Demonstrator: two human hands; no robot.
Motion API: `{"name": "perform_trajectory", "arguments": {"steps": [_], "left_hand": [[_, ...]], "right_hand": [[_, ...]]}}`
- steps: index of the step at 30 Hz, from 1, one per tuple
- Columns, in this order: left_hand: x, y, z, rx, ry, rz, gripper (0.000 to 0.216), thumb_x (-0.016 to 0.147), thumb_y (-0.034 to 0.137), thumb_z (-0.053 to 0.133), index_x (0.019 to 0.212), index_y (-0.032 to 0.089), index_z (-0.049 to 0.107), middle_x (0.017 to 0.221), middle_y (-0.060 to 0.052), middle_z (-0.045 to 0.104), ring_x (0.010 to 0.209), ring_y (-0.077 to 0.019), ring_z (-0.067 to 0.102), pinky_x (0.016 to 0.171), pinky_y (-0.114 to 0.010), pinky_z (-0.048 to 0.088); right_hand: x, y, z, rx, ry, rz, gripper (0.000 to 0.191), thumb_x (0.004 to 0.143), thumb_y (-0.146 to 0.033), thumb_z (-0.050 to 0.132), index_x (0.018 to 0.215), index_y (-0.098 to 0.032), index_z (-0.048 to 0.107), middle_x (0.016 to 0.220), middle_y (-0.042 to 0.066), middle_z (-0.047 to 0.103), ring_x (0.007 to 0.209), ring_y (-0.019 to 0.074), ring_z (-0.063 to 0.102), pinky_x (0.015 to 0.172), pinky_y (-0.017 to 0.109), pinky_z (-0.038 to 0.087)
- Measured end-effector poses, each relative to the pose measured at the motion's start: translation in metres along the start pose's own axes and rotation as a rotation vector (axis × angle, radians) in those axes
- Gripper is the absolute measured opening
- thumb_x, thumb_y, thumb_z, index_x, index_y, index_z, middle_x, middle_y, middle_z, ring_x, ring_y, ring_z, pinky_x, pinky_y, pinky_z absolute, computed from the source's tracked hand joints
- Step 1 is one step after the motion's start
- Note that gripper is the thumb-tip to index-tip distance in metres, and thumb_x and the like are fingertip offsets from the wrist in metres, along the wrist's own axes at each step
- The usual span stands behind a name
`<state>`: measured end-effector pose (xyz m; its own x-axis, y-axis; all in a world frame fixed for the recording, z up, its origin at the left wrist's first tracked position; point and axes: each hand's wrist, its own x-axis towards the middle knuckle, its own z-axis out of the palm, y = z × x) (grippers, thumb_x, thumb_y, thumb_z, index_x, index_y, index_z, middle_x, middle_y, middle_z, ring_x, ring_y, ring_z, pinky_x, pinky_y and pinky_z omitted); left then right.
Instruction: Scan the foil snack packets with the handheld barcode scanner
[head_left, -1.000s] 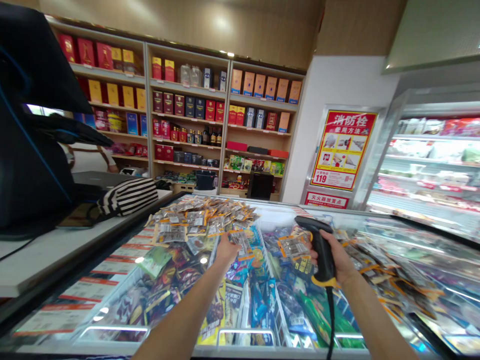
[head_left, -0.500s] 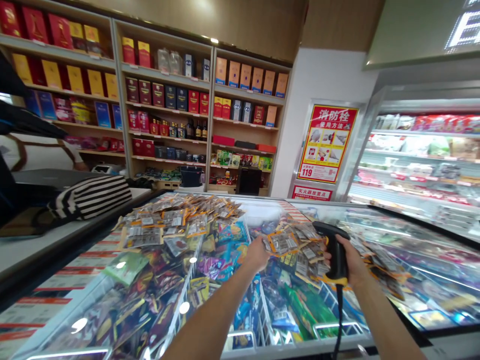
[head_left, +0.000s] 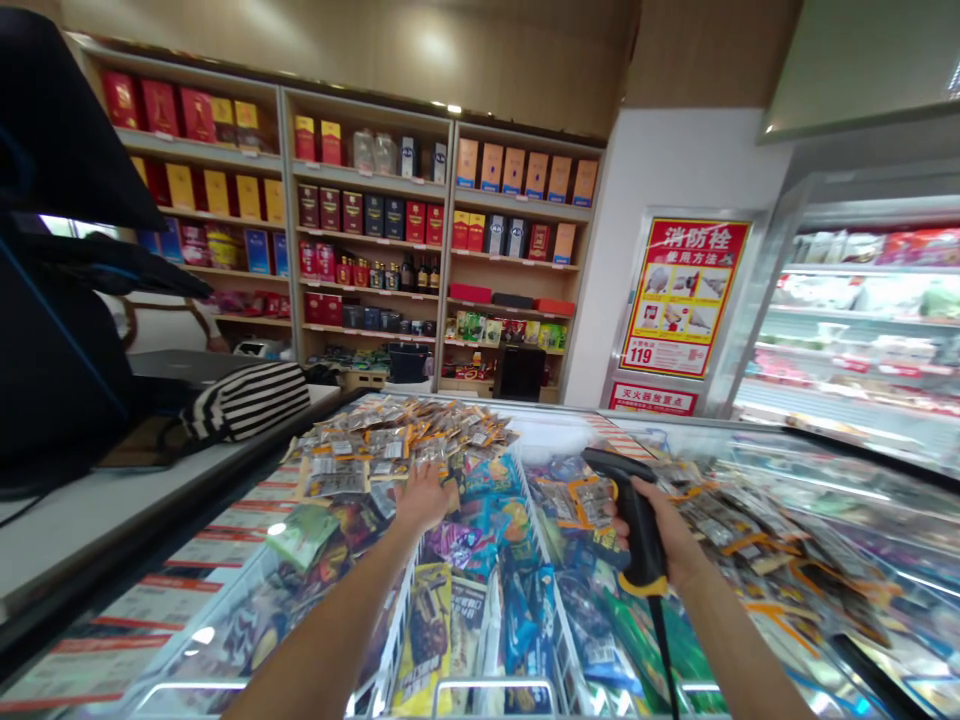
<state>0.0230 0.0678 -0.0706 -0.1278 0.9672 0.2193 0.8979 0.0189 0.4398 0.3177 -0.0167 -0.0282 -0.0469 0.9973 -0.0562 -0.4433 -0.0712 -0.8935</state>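
Black scanner (head_left: 626, 490) clamped in right hand (head_left: 667, 535), lower centre; left hand (head_left: 424, 497) on packet pile (head_left: 375, 440), grip hidden, none lifted.

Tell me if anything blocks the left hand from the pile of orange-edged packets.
Nothing visible does: the left hand lies at the near edge of the packet pile, fingertips seemingly touching it.

The freezer chest (head_left: 225, 600) stands before me, a heap of packets (head_left: 375, 440) on its far left, my left hand (head_left: 424, 497) at the heap's near edge, the scanner (head_left: 626, 500) in my right hand (head_left: 671, 545) to the right. Left lies the worktop (head_left: 67, 540), a bag (head_left: 247, 400) on it; shelves (head_left: 375, 230) stand behind.
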Motion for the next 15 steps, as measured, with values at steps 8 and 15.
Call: {"name": "perform_trajectory", "arguments": {"steps": [8, 15], "left_hand": [[-0.016, -0.001, -0.014, 0.143, -0.080, 0.094, 0.031, 0.078, 0.035, 0.044, 0.100, 0.015, 0.052, 0.104, -0.006, 0.055, 0.096, -0.0191, 0.050, 0.085, -0.045, 0.035], [-0.015, -0.012, -0.017, 0.171, -0.052, -0.105, 0.033, 0.078, 0.034, 0.045, 0.104, 0.015, 0.049, 0.103, -0.007, 0.054, 0.093, -0.0187, 0.051, 0.079, -0.041, 0.040]], "right_hand": [[0.007, 0.015, 0.033, -0.029, -0.078, 0.061, 0.026, 0.071, -0.039, 0.047, 0.073, -0.014, 0.054, 0.056, 0.001, 0.056, 0.037, 0.0066, 0.045, 0.033, 0.019, 0.038], [-0.001, 0.029, 0.050, -0.033, -0.125, 0.132, 0.027, 0.073, -0.040, 0.045, 0.076, -0.014, 0.053, 0.055, 0.000, 0.055, 0.037, 0.0068, 0.046, 0.032, 0.019, 0.038]]}}
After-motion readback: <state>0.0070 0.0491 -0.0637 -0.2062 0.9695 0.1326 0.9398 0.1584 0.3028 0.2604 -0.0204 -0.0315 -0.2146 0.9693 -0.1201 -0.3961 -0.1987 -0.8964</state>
